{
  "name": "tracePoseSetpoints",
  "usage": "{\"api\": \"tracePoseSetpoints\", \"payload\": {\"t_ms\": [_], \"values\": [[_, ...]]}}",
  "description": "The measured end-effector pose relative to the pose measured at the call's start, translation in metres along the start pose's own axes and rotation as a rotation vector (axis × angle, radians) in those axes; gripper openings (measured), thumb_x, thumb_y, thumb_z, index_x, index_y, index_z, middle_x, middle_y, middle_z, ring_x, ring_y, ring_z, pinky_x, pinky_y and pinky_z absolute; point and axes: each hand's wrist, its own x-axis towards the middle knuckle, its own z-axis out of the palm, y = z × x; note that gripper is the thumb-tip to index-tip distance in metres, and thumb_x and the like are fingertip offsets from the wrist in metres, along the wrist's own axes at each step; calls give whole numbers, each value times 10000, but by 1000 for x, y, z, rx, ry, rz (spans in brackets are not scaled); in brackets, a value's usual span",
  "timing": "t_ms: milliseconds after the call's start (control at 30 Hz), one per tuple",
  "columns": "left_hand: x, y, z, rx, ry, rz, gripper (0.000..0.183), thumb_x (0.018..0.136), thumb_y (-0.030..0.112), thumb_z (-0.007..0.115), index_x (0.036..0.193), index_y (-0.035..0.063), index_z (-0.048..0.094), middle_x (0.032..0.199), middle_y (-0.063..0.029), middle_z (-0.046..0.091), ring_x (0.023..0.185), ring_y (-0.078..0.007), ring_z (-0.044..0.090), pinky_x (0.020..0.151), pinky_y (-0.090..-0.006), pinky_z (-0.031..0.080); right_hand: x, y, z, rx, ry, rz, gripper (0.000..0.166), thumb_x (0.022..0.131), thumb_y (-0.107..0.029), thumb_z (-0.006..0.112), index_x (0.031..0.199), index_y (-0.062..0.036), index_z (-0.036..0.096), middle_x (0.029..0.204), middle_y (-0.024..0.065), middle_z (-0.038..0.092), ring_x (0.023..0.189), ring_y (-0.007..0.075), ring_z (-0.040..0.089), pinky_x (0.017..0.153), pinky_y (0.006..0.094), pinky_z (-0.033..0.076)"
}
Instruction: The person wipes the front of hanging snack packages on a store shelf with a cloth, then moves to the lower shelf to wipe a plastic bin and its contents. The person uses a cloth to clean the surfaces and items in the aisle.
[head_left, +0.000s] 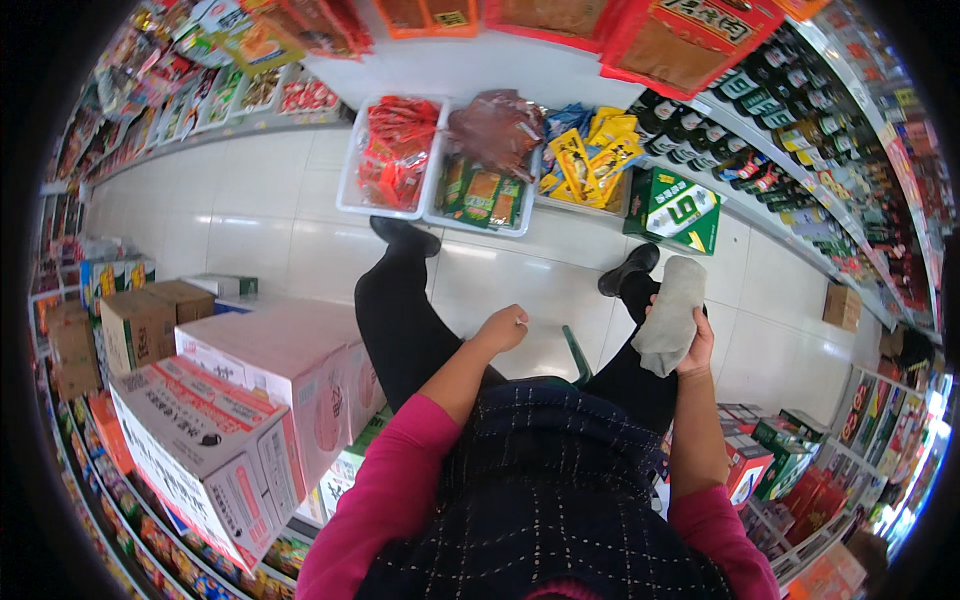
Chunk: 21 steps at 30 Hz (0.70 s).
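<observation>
My right hand (699, 346) grips a folded grey cloth (671, 311) from its side, above my right knee. The cloth hangs over the fingers and hides most of them. My left hand (504, 330) is held between my knees with its fingers curled in, and I make out nothing held in it. In front of my feet stand a white plastic bin (349, 180) of red snack packets (397, 150) and a second white bin (517, 225) with dark packets (499, 131) and green packets (480, 196). Yellow packets (592, 161) fill a box beside them.
A green and white carton (673, 210) stands by my right foot. Stacked pink and white cartons (225, 442) rise close on my left. Bottle shelves (757, 142) line the right. Large red packets (682, 45) hang ahead. A green stool leg (576, 352) shows below me.
</observation>
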Motion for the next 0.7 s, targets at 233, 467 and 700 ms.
{"api": "tracePoseSetpoints", "payload": {"t_ms": [233,467,700], "values": [[27,-5,2,-109,43,-147,301,814,125,589,1103,53,544,822,-162,628,748,-297,619,705,-373,485,9,-5,-4,2,53,39,637,889,-312,513,1379,49,323,1306,251,487,1181,375,508,1009,491,406],[78,-16,-12,-318,195,-170,466,828,42,585,1263,36,418,882,-72,588,736,-155,599,614,-288,510,101,-15,-5,-942,187,345,425,842,-235,554,1182,20,541,1147,187,605,1015,289,613,854,411,499],[213,29,-56,-562,230,-217,367,868,54,577,1213,26,452,1006,-76,554,864,-169,596,674,-327,552,182,18,18,-1956,-417,514,349,737,-247,626,976,2,675,969,191,675,898,317,659,778,412,523]]}}
